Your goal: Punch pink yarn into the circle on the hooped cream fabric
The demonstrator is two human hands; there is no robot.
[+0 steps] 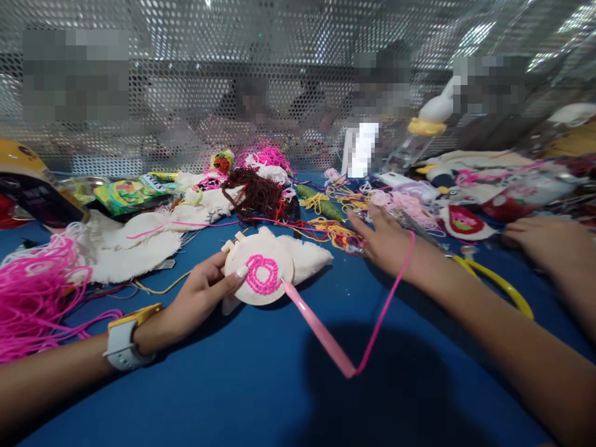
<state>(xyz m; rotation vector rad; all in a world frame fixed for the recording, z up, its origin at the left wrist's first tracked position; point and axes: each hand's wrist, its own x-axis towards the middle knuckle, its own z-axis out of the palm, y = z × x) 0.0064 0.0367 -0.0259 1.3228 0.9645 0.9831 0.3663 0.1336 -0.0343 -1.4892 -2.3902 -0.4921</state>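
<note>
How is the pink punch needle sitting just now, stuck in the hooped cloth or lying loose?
Stuck in: the punch needle has its tip in the hoop, held by the left hand.

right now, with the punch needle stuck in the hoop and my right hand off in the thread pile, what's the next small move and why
Probably bring the right hand back to the pink needle. It hangs unheld from the hoop, which only the left hand grips, and its pink yarn drapes over that right wrist.

Hoop [259, 275] at centre of surface [233, 385], punch needle [316, 329] stuck in it, yarn pile [32, 292] left, scissors [498, 282] right.
</note>
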